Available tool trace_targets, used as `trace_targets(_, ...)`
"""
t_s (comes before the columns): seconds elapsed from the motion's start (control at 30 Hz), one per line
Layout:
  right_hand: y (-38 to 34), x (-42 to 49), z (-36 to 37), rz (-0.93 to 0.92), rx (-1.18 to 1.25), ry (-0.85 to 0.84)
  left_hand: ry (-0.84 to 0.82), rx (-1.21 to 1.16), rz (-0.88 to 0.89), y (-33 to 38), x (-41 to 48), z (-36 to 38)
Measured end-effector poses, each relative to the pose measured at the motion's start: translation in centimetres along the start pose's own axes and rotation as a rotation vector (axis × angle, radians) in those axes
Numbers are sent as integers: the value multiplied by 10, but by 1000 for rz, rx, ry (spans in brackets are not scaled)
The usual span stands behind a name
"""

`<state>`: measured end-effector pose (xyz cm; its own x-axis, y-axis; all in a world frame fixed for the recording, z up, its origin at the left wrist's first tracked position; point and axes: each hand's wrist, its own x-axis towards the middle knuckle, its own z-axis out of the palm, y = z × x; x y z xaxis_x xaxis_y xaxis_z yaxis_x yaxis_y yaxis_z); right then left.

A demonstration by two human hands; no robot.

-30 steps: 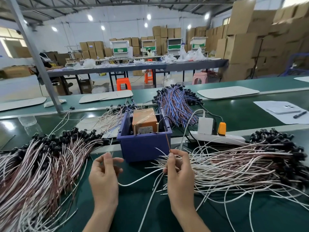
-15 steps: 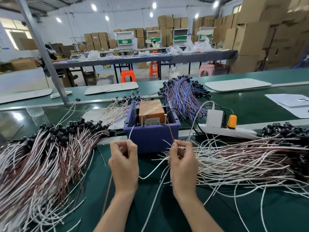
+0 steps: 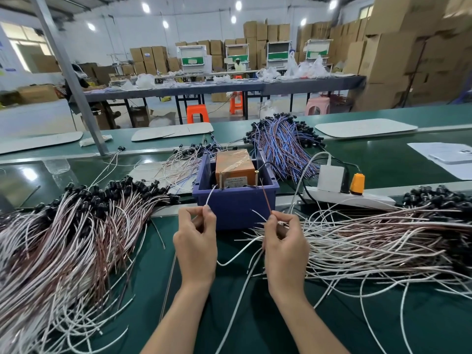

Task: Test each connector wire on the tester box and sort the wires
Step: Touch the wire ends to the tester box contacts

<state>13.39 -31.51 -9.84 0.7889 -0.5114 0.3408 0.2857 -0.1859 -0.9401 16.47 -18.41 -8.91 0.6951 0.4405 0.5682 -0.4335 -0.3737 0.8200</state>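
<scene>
While your left hand (image 3: pixel 195 241) pinches the white wire end (image 3: pixel 210 196) and your right hand (image 3: pixel 284 241) pinches the red wire end (image 3: pixel 266 198), in front of the orange tester box (image 3: pixel 233 166) in its blue bin (image 3: pixel 235 208), press each tip on its own screw post (image 3: pixel 256 178). Whether the tips touch is unclear; the connector is lost among the right pile (image 3: pixel 370 238).

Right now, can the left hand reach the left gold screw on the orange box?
Probably yes. The left hand sits just before the blue bin, pinching a white wire whose tip rises close to the left gold screw. Only the bin's front wall lies between, and the wire tip reaches its rim.
</scene>
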Motion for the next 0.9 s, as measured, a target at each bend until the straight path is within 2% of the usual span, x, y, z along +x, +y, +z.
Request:
trace_targets(0.4, 0, -2, 0, -51, -65, -8, -41, -23, 34, -4, 0, -1)
trace_targets(0.7, -1, -2, 0, -20, 8, -49, -50, -19, 29, -3, -1, -1)
trace_targets(0.9, -1, -3, -1, -33, -25, -42, -58, -15, 37, -3, -1, -1)
